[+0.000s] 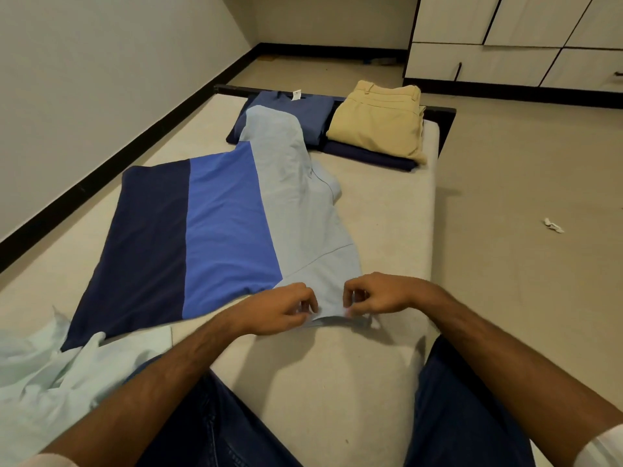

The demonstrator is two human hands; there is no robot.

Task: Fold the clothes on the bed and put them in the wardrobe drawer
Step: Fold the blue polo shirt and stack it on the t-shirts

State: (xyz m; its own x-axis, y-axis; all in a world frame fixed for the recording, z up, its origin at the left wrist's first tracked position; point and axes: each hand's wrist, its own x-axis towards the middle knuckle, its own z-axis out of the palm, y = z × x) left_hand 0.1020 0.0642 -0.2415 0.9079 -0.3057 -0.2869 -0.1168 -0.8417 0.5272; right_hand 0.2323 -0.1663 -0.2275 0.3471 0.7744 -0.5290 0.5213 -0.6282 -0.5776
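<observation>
A three-tone shirt, navy, mid blue and pale blue, lies spread flat across the bed. Its near pale-blue sleeve points toward me. My left hand pinches the left corner of that sleeve's cuff. My right hand pinches the right corner of the same cuff. At the far end of the bed sit folded clothes: a blue garment, beige trousers and a navy piece under them. The wardrobe with drawers stands at the back right.
A crumpled mint-green garment lies at the near left of the bed. My knees in dark jeans frame the mattress edge. A scrap of white paper lies on the floor at the right. The wall runs along the left.
</observation>
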